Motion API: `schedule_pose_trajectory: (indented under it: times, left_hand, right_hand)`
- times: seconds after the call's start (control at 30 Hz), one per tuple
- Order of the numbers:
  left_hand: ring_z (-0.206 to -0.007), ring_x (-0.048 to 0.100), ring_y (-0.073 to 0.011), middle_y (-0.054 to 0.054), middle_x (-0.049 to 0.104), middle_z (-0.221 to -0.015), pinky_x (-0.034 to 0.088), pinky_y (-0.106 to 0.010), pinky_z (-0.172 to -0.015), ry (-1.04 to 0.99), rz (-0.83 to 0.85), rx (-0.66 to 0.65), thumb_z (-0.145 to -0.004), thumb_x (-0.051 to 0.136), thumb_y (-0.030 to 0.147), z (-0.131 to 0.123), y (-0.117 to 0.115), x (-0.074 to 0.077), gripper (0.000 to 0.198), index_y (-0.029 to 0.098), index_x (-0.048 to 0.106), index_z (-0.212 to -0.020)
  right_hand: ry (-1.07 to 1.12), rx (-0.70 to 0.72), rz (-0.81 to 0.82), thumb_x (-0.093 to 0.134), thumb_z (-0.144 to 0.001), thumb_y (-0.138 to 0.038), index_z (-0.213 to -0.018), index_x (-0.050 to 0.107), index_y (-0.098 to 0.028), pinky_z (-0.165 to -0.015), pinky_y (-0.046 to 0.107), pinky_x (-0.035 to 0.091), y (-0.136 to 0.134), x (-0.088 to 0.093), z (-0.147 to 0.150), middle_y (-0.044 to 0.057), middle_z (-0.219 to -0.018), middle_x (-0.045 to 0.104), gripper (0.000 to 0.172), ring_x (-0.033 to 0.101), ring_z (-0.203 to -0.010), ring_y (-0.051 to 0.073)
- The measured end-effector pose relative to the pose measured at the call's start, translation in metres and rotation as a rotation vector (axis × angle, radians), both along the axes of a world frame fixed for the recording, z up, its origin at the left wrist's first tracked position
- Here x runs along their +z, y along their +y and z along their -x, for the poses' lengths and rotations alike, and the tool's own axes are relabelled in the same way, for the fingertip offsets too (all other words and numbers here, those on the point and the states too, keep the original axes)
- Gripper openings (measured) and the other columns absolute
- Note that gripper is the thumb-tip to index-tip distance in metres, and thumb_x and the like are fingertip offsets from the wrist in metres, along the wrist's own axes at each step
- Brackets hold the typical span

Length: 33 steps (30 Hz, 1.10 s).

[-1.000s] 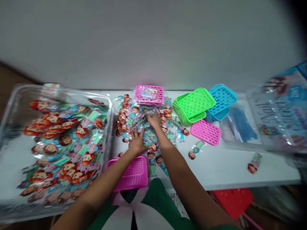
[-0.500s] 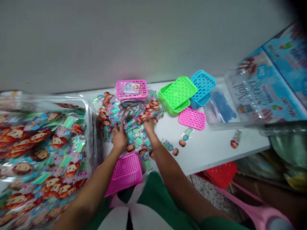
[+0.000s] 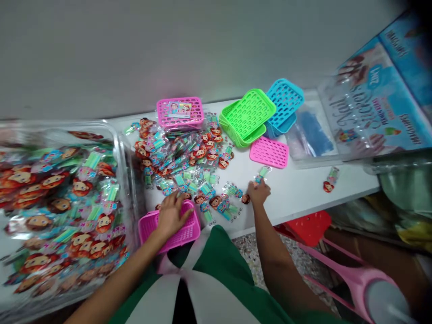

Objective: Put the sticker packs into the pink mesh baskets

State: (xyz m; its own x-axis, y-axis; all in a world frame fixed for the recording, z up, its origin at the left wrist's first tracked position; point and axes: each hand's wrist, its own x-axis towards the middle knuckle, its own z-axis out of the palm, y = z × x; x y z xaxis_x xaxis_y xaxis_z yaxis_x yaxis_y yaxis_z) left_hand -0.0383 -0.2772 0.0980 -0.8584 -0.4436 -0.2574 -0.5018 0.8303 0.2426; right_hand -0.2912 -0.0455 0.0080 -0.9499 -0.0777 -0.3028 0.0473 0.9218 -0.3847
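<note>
My left hand (image 3: 171, 216) rests over a pink plastic basket (image 3: 193, 229) at the table's front edge, fingers across its far rim and thumb apart on the near side. The fingers partly cover the basket's inside. My right hand (image 3: 259, 193) has its fingers drawn together on a small clear packet (image 3: 263, 173) with a printed cartoon doll, its lower part covered by the fingers. Several similar doll packets (image 3: 222, 207) lie between the hands. Behind them is a heap of doll packets (image 3: 182, 157).
At the left stands a clear plastic tub (image 3: 124, 166) full of doll packets. Along the wall are a pink basket with a lid (image 3: 180, 112), green baskets (image 3: 249, 117), blue baskets (image 3: 285, 103) and a pink perforated lid (image 3: 269, 152). A printed carton (image 3: 388, 99) stands right, a red stool (image 3: 308, 227) below.
My left hand has come back from the heap onto the pink basket, which now sits turned. My right hand has moved right from the heap to a single packet. More packets lie spread in front.
</note>
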Motion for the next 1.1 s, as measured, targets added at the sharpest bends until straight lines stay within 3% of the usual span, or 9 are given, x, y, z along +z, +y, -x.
schedule_pose_trajectory:
  times: [0.17, 0.23, 0.33, 0.47, 0.6, 0.73, 0.87, 1.0, 1.1]
  left_hand:
    - [-0.125, 0.042, -0.0290, -0.015, 0.052, -0.133, 0.025, -0.045, -0.109, -0.138, 0.018, -0.046, -0.090, 0.041, 0.036, -0.018, 0.005, -0.005, 0.051, 0.018, 0.044, -0.137]
    - [-0.120, 0.047, -0.0281, -0.014, 0.055, -0.130, 0.029, -0.044, -0.106, -0.182, 0.048, 0.003, -0.088, 0.039, 0.024, -0.020, -0.001, -0.004, 0.047, 0.019, 0.047, -0.134]
    - [-0.112, 0.054, -0.0283, -0.013, 0.059, -0.124, 0.039, -0.042, -0.095, -0.251, 0.081, 0.122, -0.087, 0.038, 0.019, -0.021, -0.011, 0.001, 0.047, 0.019, 0.048, -0.132]
    - [-0.099, 0.063, -0.0284, -0.014, 0.069, -0.104, 0.046, -0.040, -0.083, -0.468, -0.007, 0.168, -0.087, 0.036, 0.019, -0.022, -0.020, 0.006, 0.041, 0.022, 0.057, -0.122]
    - [-0.099, 0.065, -0.0271, -0.013, 0.070, -0.103, 0.047, -0.037, -0.083, -0.484, -0.030, 0.135, -0.084, 0.041, 0.018, -0.020, -0.019, 0.011, 0.039, 0.024, 0.063, -0.115]
    - [-0.098, 0.066, -0.0271, -0.014, 0.071, -0.103, 0.048, -0.036, -0.080, -0.477, -0.016, 0.119, -0.083, 0.042, 0.016, -0.018, -0.016, 0.012, 0.039, 0.023, 0.062, -0.116]
    - [-0.097, 0.066, -0.0284, -0.016, 0.070, -0.102, 0.049, -0.036, -0.079, -0.462, -0.005, 0.130, -0.086, 0.040, 0.019, -0.019, -0.015, 0.009, 0.035, 0.018, 0.064, -0.111]
    - [-0.098, 0.065, -0.0279, -0.015, 0.070, -0.102, 0.048, -0.036, -0.079, -0.435, -0.009, 0.114, -0.087, 0.041, 0.021, -0.021, -0.010, 0.010, 0.031, 0.019, 0.065, -0.106]
    - [-0.096, 0.065, -0.0283, -0.015, 0.070, -0.099, 0.048, -0.037, -0.079, -0.416, 0.006, 0.090, -0.086, 0.042, 0.020, -0.024, 0.000, 0.013, 0.030, 0.017, 0.066, -0.105]
  right_hand:
    - [0.018, 0.382, 0.159, 0.050, -0.086, -0.043, -0.132, 0.050, -0.016, -0.103, 0.039, 0.030, -0.073, -0.001, -0.016, 0.013, -0.134, 0.046, 0.053, 0.039, -0.121, 0.029]
    - [0.091, 0.444, 0.112, 0.054, -0.083, -0.055, -0.141, 0.038, -0.014, -0.103, 0.043, 0.030, -0.062, 0.001, -0.040, 0.017, -0.138, 0.041, 0.072, 0.036, -0.124, 0.032]
    - [0.081, 0.583, -0.081, 0.072, -0.063, -0.064, -0.148, 0.023, -0.017, -0.101, 0.052, 0.029, -0.009, -0.007, -0.077, 0.021, -0.147, 0.024, 0.109, 0.028, -0.129, 0.040]
    - [0.130, 0.844, -0.056, 0.073, -0.067, -0.057, -0.143, 0.035, -0.018, -0.102, 0.053, 0.027, 0.019, -0.034, -0.100, 0.021, -0.146, 0.025, 0.093, 0.024, -0.131, 0.040]
    - [0.209, 0.803, 0.176, 0.058, -0.083, -0.048, -0.139, 0.038, -0.008, -0.103, 0.049, 0.030, -0.061, -0.032, -0.089, 0.023, -0.133, 0.038, 0.071, 0.035, -0.123, 0.034]
    - [0.137, 0.808, 0.172, 0.066, -0.078, -0.043, -0.141, 0.036, -0.009, -0.103, 0.049, 0.031, -0.128, 0.016, -0.070, 0.023, -0.135, 0.039, 0.077, 0.034, -0.124, 0.036]
    - [0.053, 0.778, 0.331, 0.056, -0.084, -0.055, -0.139, 0.039, -0.012, -0.102, 0.044, 0.035, -0.110, 0.050, -0.093, 0.019, -0.133, 0.047, 0.072, 0.041, -0.123, 0.032]
    - [-0.340, 0.859, 0.332, 0.055, -0.087, -0.045, -0.133, 0.047, -0.019, -0.085, 0.033, 0.046, -0.075, 0.047, -0.145, 0.009, -0.114, 0.063, 0.053, 0.059, -0.101, 0.025]
    - [-0.367, 0.809, 0.223, 0.049, -0.088, -0.026, -0.126, 0.053, -0.018, -0.083, 0.032, 0.045, -0.066, 0.038, -0.170, 0.009, -0.106, 0.067, 0.039, 0.062, -0.097, 0.025]
